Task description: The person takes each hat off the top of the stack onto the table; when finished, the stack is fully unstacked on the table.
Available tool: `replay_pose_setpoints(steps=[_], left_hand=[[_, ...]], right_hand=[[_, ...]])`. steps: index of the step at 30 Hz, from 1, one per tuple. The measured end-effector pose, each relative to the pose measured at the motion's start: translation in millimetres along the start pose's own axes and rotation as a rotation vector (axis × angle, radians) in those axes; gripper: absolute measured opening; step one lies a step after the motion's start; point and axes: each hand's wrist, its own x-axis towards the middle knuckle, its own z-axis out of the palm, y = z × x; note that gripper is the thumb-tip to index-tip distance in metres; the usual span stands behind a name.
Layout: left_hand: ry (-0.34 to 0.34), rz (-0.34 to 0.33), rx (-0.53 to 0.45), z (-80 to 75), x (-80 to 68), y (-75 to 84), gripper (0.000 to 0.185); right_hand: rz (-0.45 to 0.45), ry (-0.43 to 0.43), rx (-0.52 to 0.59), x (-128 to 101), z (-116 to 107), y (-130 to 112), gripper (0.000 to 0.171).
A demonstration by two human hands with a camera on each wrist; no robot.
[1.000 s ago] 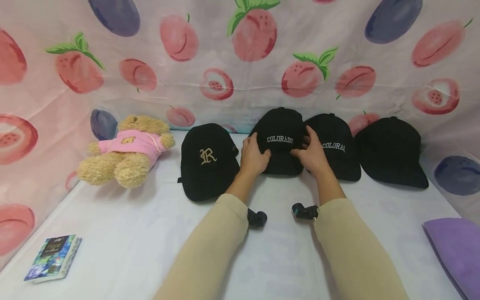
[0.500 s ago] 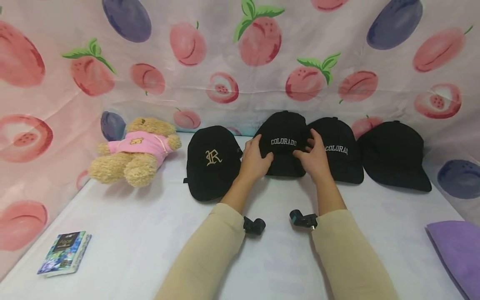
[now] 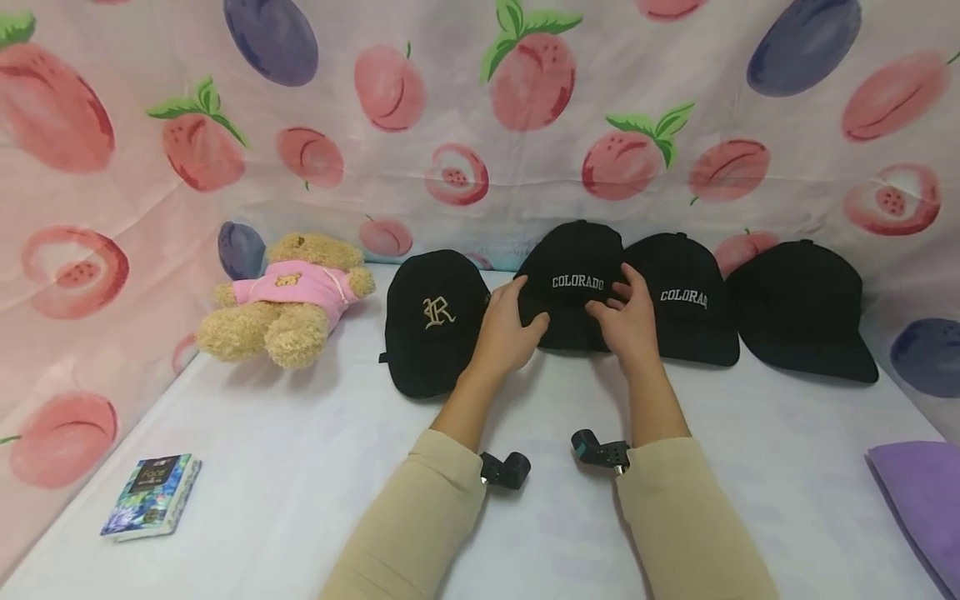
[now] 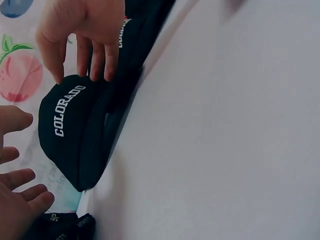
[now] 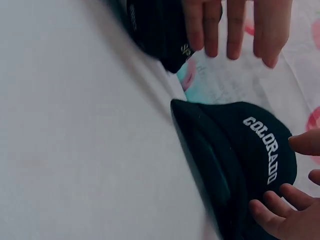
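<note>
A black baseball cap with white COLORADO lettering [image 3: 572,254] stands upright on the table, between both hands. My left hand [image 3: 508,329] is at its left side, fingers spread; the left wrist view shows that hand [image 4: 17,195] apart from the cap. On the other side, my right hand [image 3: 632,325] has its fingers extended near the crown and brim. In the right wrist view, the right hand's fingertips overlap the cap [image 5: 240,125], and I cannot tell whether they touch it. A second COLORADO cap [image 3: 682,267] stands just behind the right hand.
A black cap with a gold R [image 3: 427,358] stands left of the hands, partly behind the left one. At far right is a plain black cap [image 3: 798,292]. A teddy bear [image 3: 296,283], a tissue pack [image 3: 152,497] and a purple cloth item [image 3: 918,500] lie around.
Both hands have drawn back slightly toward me from the middle COLORADO cap, the left one also a little leftward. The caps stay put; the head view has shifted.
</note>
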Motion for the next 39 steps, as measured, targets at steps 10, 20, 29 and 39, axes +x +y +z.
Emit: replay_pose_setpoints(steps=[10,20,29,39], left_hand=[[0.072,-0.049,-0.083,-7.3,-14.7,-4.5,0.065],[0.139,-0.046,-0.105,-27.5,-25.2,-3.7,0.062],[0.153,0.007,-0.134,-42.3,-28.3,-4.2,0.056],[0.086,0.048,-0.134,-70.4,-40.3,-0.7,0.049]], right_hand=[[-0.01,-0.082,0.038,-13,14,-11,0.078],[-0.034,-0.135,0.058,-18,29,-19,0.073],[-0.078,-0.236,0.056,-19,34,-23,0.07],[-0.111,-0.309,0.093,-19,44,-24,0.071]])
